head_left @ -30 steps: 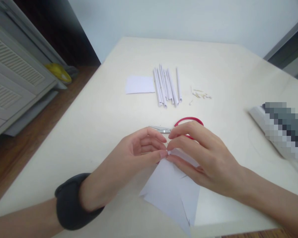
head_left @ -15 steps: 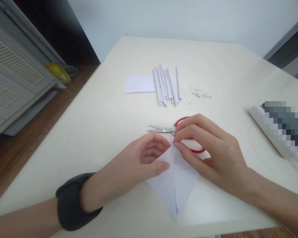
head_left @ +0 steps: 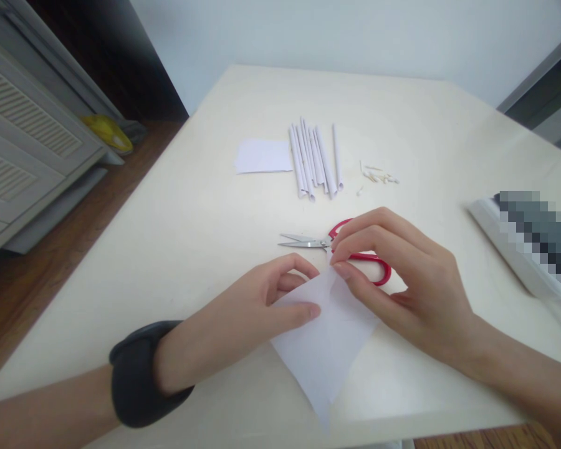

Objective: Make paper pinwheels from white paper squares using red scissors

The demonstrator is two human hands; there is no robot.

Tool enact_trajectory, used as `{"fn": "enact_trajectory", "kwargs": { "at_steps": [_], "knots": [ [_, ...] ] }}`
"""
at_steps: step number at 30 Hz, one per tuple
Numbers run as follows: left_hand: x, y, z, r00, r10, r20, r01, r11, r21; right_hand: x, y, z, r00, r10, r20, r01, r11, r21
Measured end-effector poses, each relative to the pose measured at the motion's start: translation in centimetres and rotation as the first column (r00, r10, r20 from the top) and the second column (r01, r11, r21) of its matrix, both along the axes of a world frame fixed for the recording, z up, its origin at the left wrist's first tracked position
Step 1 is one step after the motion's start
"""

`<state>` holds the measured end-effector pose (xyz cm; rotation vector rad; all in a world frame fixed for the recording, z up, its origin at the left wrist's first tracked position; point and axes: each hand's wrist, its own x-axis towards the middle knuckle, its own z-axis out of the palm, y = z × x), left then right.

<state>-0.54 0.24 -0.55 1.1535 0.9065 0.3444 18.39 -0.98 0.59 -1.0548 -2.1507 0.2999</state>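
Note:
A white sheet of paper (head_left: 325, 349) lies near the front edge of the cream table (head_left: 191, 218), one corner pointing toward me. My left hand (head_left: 257, 308), with a dark band on the wrist, pinches the sheet's left side with thumb on top and fingers curled. My right hand (head_left: 402, 280) pinches the sheet's far corner between thumb and fingertips. Just behind my right fingers lie red-handled scissors (head_left: 346, 249), blades pointing left.
Several rolled white paper tubes (head_left: 315, 159) lie side by side at mid-table, with a small white paper square (head_left: 262, 156) to their left and tiny paper scraps (head_left: 378, 178) to their right. A blurred-out object (head_left: 537, 240) sits at the right edge. A grey cabinet (head_left: 23, 137) stands left.
The sheet has turned and flattened onto the table, its folded halves opening into one face. Both hands dropped slightly with it, and the scissors became more exposed.

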Motion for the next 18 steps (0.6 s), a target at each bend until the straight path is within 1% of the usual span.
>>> {"fn": "enact_trajectory", "kwargs": {
  "at_steps": [6,10,14,18],
  "knots": [
    [0.04,-0.17,-0.09,0.999,0.027,0.031,-0.027,1.0,-0.004,0.14,0.01,0.21,0.994,0.099,0.035,-0.1,0.995,0.011],
    [0.09,-0.12,0.11,0.995,0.09,0.036,-0.091,0.995,0.029,0.17,-0.01,0.24,0.984,0.164,0.062,-0.165,0.986,0.007],
    [0.14,0.08,0.35,0.991,0.124,0.046,-0.124,0.992,-0.009,0.31,-0.06,0.19,0.983,0.171,0.073,-0.173,0.985,0.017],
    [0.14,0.29,0.52,0.991,0.125,0.044,-0.124,0.992,-0.034,0.5,-0.04,0.2,0.982,0.171,0.079,-0.173,0.985,0.024]
  ]
}}
